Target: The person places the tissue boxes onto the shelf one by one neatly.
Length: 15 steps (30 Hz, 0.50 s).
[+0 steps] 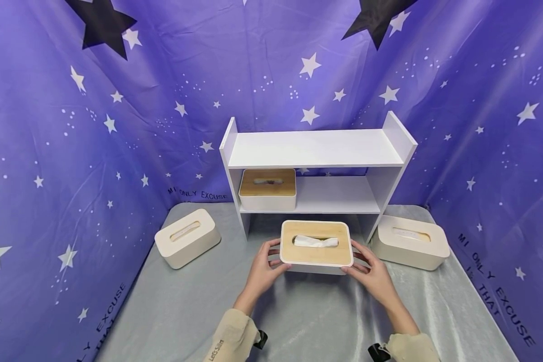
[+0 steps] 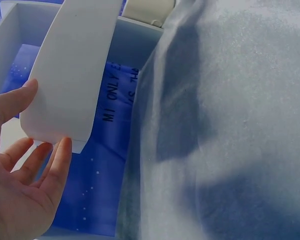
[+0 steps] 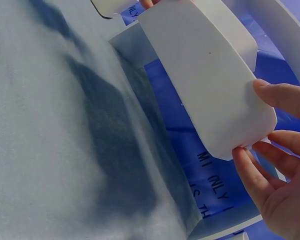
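Note:
Between my two hands is a white tissue box (image 1: 317, 256) with a light wooden lid and a tissue showing in its slot. My left hand (image 1: 263, 269) grips its left end, thumb at the near side and fingers round the end. The right hand (image 1: 374, 274) grips the opposite end in the same way. Both wrist views show the box's plain white side (image 2: 75, 70), held over the grey cloth in front of the shelf. Behind it, a white two-tier shelf (image 1: 317, 148) carries another wooden-lidded tissue box (image 1: 268, 196) at the left of its middle board.
A cream tissue box (image 1: 187, 239) lies angled on the grey cloth (image 1: 176, 306) left of the shelf. Another cream tissue box (image 1: 409, 244) sits close to the shelf's right side panel. Purple star-printed curtains (image 1: 271, 65) surround the table.

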Each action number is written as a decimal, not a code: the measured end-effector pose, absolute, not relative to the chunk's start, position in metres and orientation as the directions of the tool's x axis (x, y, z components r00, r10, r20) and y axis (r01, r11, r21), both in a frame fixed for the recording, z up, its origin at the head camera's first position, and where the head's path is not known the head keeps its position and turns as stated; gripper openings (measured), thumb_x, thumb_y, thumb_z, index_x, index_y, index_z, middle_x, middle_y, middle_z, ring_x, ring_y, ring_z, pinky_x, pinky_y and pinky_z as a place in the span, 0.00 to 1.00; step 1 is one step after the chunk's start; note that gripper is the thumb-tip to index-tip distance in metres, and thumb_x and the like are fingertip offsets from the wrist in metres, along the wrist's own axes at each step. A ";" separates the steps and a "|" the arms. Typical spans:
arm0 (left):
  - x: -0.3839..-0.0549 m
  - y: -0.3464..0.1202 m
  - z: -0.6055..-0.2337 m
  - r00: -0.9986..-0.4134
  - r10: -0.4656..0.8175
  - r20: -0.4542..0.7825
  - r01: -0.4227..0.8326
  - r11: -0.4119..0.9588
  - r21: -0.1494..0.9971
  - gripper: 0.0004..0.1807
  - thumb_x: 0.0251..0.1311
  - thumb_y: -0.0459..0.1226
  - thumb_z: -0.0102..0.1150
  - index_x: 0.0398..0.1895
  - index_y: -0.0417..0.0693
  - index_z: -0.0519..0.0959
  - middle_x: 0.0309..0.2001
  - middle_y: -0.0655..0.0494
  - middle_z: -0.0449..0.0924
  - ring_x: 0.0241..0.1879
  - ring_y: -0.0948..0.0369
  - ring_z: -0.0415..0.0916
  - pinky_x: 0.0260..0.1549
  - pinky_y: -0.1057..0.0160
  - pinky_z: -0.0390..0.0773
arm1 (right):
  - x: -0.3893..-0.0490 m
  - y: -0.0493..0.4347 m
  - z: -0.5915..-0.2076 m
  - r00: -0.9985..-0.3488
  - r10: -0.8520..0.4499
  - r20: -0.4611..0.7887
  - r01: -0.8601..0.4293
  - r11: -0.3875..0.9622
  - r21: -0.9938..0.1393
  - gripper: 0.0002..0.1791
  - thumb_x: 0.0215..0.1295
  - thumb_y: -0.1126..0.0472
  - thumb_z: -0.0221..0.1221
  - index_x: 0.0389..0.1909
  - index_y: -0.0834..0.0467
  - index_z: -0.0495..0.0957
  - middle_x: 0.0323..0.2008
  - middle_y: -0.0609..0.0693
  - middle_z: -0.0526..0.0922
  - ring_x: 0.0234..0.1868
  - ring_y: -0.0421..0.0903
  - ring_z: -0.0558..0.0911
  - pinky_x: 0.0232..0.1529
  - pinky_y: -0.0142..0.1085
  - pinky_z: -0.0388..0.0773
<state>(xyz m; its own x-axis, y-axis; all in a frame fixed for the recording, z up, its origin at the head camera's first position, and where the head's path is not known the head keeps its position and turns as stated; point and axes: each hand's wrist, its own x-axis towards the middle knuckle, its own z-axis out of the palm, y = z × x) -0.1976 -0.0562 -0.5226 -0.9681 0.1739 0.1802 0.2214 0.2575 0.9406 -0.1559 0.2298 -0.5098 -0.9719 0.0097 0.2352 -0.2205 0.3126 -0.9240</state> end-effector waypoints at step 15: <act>-0.196 -0.053 -0.520 -0.966 0.177 0.190 0.229 0.233 0.945 0.36 0.51 0.30 0.74 0.65 0.41 0.69 0.63 0.41 0.71 0.58 0.41 0.76 0.51 0.53 0.86 | -0.154 0.235 -0.511 -0.966 0.020 0.257 -0.238 0.316 -0.918 0.40 0.56 0.71 0.69 0.70 0.67 0.65 0.67 0.69 0.68 0.53 0.19 0.72 0.49 0.14 0.78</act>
